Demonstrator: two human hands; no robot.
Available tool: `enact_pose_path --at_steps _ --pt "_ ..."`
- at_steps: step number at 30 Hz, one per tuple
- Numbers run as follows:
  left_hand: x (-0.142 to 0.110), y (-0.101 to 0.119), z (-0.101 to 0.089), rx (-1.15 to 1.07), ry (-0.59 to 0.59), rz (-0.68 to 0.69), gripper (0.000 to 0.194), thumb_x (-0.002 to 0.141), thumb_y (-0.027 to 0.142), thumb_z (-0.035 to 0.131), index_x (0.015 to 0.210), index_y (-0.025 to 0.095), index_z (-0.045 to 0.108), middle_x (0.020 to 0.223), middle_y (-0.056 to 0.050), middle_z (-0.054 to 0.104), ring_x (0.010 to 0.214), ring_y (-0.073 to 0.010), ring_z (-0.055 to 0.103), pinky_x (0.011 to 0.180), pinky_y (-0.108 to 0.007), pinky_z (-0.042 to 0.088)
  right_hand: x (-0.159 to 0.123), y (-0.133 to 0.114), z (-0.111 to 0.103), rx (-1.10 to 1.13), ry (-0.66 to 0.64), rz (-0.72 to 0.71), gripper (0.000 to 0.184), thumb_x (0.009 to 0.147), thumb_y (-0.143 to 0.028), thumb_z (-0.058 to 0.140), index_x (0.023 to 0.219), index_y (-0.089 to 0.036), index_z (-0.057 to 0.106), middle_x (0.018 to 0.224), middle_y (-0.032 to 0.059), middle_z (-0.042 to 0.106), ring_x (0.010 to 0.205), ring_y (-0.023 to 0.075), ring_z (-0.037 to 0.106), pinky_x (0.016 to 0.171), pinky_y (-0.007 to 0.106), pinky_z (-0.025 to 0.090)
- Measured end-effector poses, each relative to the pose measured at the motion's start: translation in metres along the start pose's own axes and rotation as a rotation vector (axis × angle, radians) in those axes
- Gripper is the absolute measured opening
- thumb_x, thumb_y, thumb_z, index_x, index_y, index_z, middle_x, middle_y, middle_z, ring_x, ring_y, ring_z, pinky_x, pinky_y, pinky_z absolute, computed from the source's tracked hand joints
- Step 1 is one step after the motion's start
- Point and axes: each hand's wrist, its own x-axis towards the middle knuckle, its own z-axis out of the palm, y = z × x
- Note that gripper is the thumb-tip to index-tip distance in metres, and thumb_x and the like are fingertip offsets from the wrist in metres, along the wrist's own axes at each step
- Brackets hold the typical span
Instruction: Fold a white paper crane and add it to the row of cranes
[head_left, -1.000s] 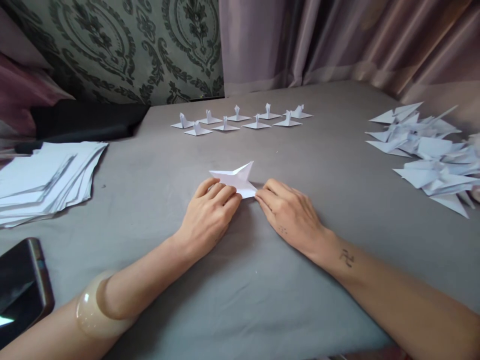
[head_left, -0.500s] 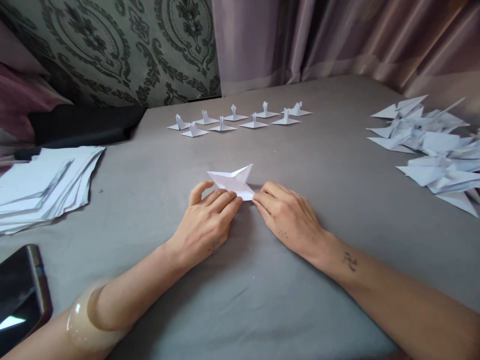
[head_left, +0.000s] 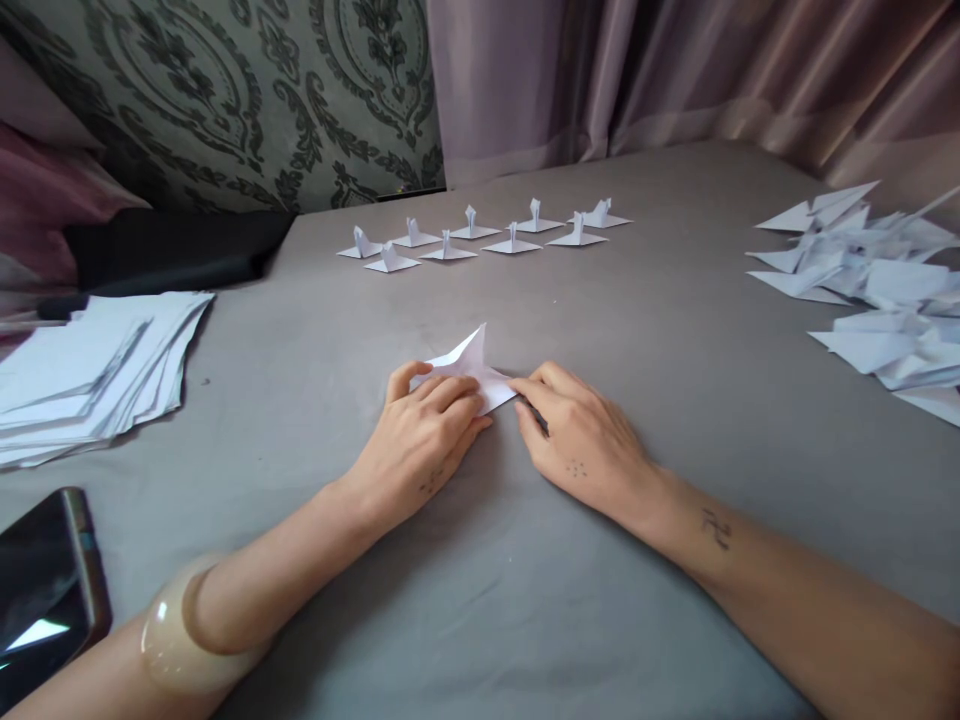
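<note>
Folding under way, both hands at one piece of white paper, midway across the near part of a grey cloth. Against half a second ago: the folded paper has turned; its upper point now stands nearer the middle, and the left tip, clear then, is now mostly behind the fingers. Left hand: palm down, fingers bent over the paper's near left part, little finger set apart; thumb now shows at the near edge. Whether it pinches from beneath, cannot tell. Right hand: index fingertip touching the paper's right corner, thumb now parted from it, a gap between; earlier the two were together.

Counts. Folded paper between the hands: one. Small folded pieces beyond: nine, each with an upright middle, in two loose rows, five at the back, four in front. Heap of folded white paper at far right: one, pieces overlapping, too tangled to number. Stack of white sheets at left: one, edges uneven, sheets not countable. Phone, near left, dark screen with a bright reflection: one. Pale bangle on the left forearm: one. Black fabric lies behind the stack.
</note>
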Motion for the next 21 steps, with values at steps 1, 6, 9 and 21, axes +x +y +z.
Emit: enact_pose_path --at_steps 1,6,9,21 --pt "0.0001 0.0001 -0.0002 -0.004 -0.009 -0.005 0.018 0.096 0.022 0.047 0.1 0.02 0.064 0.105 -0.005 0.072 0.092 -0.0181 0.066 0.1 -0.043 0.032 0.0006 0.0006 0.0005 0.023 0.005 0.011 0.031 0.091 -0.016 0.046 0.114 -0.023 0.064 0.093 0.0034 0.062 0.078 0.0153 0.058 0.066 0.028 0.039" --pt "0.0026 0.0011 -0.0018 0.062 0.007 0.047 0.02 0.094 0.016 0.045 0.096 0.018 0.065 0.097 -0.005 0.073 0.084 -0.0182 0.066 0.098 -0.044 0.034 0.0035 0.0031 0.002 0.098 0.007 0.039 0.027 0.09 -0.019 0.049 0.111 -0.023 0.065 0.094 0.0029 0.064 0.079 0.0145 0.06 0.068 0.027 0.042" --pt "0.005 0.0014 -0.0025 0.11 0.024 0.071 0.021 0.093 0.014 0.044 0.088 0.017 0.064 0.086 -0.003 0.073 0.074 -0.016 0.065 0.098 -0.043 0.035 0.0031 0.0031 0.0024 0.079 0.025 0.024 0.021 0.091 -0.022 0.051 0.104 -0.023 0.068 0.093 0.0027 0.064 0.078 0.0142 0.06 0.067 0.027 0.041" --pt "-0.0001 0.002 -0.0049 0.032 0.02 -0.014 0.02 0.094 0.02 0.048 0.082 0.019 0.064 0.084 -0.001 0.071 0.076 -0.0151 0.063 0.093 -0.04 0.035 -0.0002 -0.0003 0.0009 0.07 0.023 -0.001 0.019 0.094 -0.024 0.051 0.089 -0.021 0.069 0.087 0.0026 0.065 0.077 0.0146 0.06 0.066 0.027 0.039"
